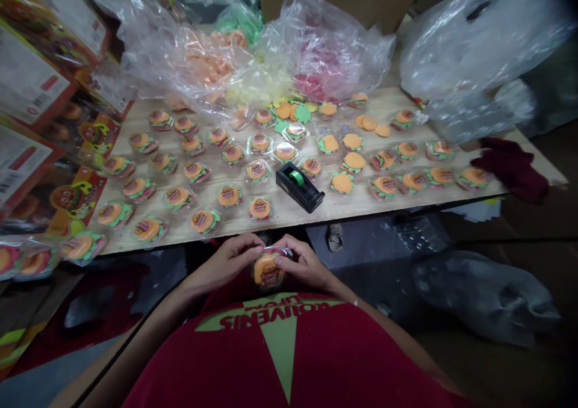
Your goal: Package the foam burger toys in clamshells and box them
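Held close in front of the red shirt [226,360], on the near side of the table [235,222] edge: one clear pack [266,272] with an orange round and a printed label showing. Left hand [235,256] at the upper left of the pack, fingertips drawn in narrow and pinching the rim; right hand [306,264] at the upper right, thumb across the front, fingers bent behind and partly hidden. Step in hand, by judgement: two-handed working of the upper edge; pressing or prising, cannot tell. Next move, by judgement: calling for even thumb pressure and a secure grip on both sides. On the table: similar packs [230,195] in rows, tape dispenser [300,187] just ahead of the hands, unlabelled burger stacks [342,182] beside it, loose orange rounds [382,131] farther back.
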### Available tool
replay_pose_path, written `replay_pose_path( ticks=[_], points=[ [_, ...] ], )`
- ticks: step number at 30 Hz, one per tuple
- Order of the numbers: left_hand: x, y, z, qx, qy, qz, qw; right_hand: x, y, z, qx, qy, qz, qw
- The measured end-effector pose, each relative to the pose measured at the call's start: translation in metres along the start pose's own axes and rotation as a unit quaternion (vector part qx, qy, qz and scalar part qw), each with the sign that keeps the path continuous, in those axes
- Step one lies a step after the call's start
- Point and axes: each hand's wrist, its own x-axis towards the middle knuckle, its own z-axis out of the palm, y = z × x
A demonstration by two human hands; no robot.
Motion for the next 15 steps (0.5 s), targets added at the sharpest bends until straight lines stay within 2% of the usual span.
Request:
replay_pose_path(
  ticks=[3,7,9,11,15],
  points=[
    [-0.012,-0.005,0.008,-0.009,0.040,-0.008,0.999,-0.002,0.001,-0.003,0.006,-0.005,0.020,1.000],
    [-0.016,-0.017,0.020,0.045,0.149,0.060,0.986,0.000,-0.001,-0.013,-0.040,-0.045,-0.017,0.998],
    [-0.015,-0.020,0.024,0.071,0.178,0.088,0.978,0.001,-0.006,-0.018,-0.080,-0.044,-0.038,0.995],
    [-0.014,-0.019,0.026,0.062,0.177,0.093,0.978,0.002,-0.011,-0.021,-0.096,-0.036,-0.041,0.994],
    [-0.016,-0.013,0.026,-0.026,0.116,0.064,0.991,-0.001,-0.018,-0.024,-0.091,-0.039,-0.059,0.993]
  ],
)
